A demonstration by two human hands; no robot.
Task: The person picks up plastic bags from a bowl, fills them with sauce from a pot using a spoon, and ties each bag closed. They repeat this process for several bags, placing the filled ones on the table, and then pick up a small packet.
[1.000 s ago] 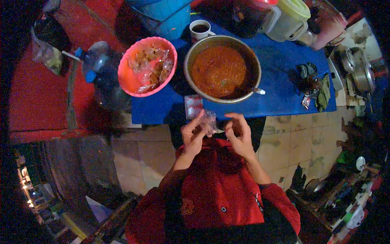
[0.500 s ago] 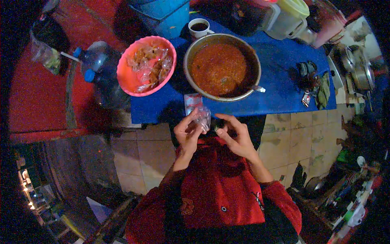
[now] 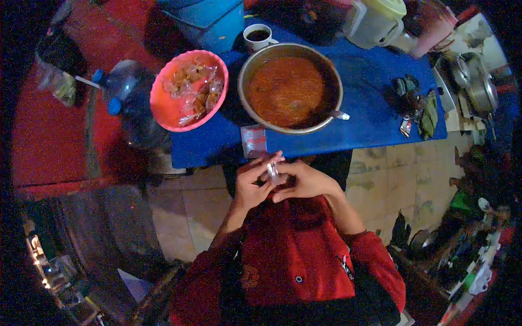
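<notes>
Several wrapped pieces [image 3: 209, 96] lie in the pink basin [image 3: 165, 105]; the pan [image 3: 293, 131] is well filled — left hand [image 3: 250, 186] pinches a clear bag [image 3: 273, 170], right hand [image 3: 314, 181] against it, grip unclear.

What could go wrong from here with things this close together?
The thin clear plastic between the left hand and right hand might slip or tear.
The flat packet by the table's near edge could get knocked off.
The cup beside the metal bowl may spill if bumped.
</notes>
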